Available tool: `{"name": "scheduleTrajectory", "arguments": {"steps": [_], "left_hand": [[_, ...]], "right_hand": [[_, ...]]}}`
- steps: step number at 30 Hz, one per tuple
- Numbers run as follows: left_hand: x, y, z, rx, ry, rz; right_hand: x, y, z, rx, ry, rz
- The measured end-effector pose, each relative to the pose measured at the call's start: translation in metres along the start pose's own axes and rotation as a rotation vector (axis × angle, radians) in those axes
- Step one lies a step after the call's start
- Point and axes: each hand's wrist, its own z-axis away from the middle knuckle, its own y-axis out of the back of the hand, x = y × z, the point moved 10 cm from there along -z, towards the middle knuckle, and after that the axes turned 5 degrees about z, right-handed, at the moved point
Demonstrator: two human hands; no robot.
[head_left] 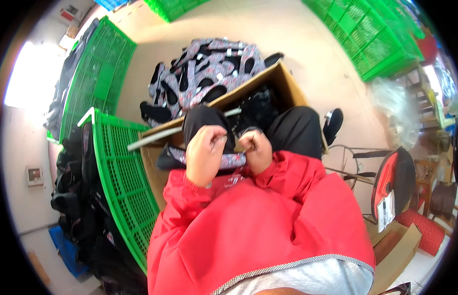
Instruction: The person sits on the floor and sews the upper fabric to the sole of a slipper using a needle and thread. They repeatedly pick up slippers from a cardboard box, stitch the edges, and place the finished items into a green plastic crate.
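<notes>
My left hand (207, 150) is raised over my lap with its fingers pinched together. Close beside it, my right hand (257, 149) is curled in a similar pinch, a small gap between the two. What either one pinches, if anything, is too small to make out. Just below the hands, a grey floral piece with black parts (234, 160), slipper-like in look, lies across my lap, partly covered by my left hand. An open cardboard box (292, 88) stands around my knees, with dark material (258, 108) inside it.
Beyond the box, a heap of floral, black-soled slipper-like pieces (209, 69) lies on the floor. Green plastic crates stand to the left (123, 182) and far right (362, 37). A metal-framed chair with a red and black seat (386, 184) is at my right, near a clear plastic bag (396, 110).
</notes>
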Motion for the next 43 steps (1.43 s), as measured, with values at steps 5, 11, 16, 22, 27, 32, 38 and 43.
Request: {"name": "scheduleTrajectory", "arguments": {"steps": [5, 11, 16, 22, 27, 32, 38, 43], "left_hand": [[0.0, -0.007, 0.002, -0.157, 0.063, 0.09], [0.016, -0.019, 0.004, -0.361, -0.121, -0.032], [0.022, -0.038, 0.006, -0.484, -0.164, -0.127], [0.023, -0.044, 0.003, -0.372, -0.181, -0.173], [0.019, -0.039, 0.0, -0.304, -0.148, -0.167], [0.018, -0.03, -0.001, -0.218, -0.167, -0.173], [0.015, -0.025, -0.002, -0.153, -0.16, -0.168], [0.011, -0.024, -0.002, -0.149, -0.096, -0.143]], "right_hand": [[0.012, 0.0, 0.006, 0.041, -0.048, -0.126], [0.025, -0.005, 0.008, 0.034, -0.088, -0.245], [0.012, -0.003, 0.004, 0.032, -0.05, -0.239], [0.011, -0.005, 0.005, 0.024, -0.069, -0.261], [0.029, -0.004, -0.001, -0.026, -0.153, -0.349], [0.029, 0.015, -0.015, -0.164, -0.27, -0.395], [0.046, 0.034, -0.012, -0.348, -0.332, -0.178], [0.051, 0.034, -0.003, -0.627, -0.428, -0.091]]}}
